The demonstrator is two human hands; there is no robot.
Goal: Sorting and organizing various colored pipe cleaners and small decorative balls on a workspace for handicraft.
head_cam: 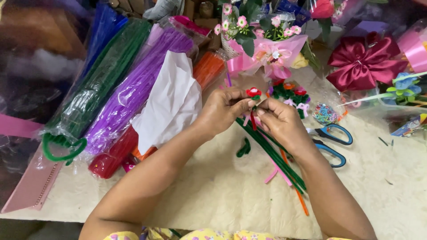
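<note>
Red pipe-cleaner flower just above pinching fingertips of both hands.

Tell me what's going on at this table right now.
A person's left hand and right hand pinch a small red flower on a stem, both grips closed on it. Loose green stems lie beneath, blue scissors to the right, and packs of purple and green pipe cleaners to the left.

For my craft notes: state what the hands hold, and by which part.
Both hands, left hand and right hand, pinch a small red pipe-cleaner flower by its stem just below the bloom.
</note>
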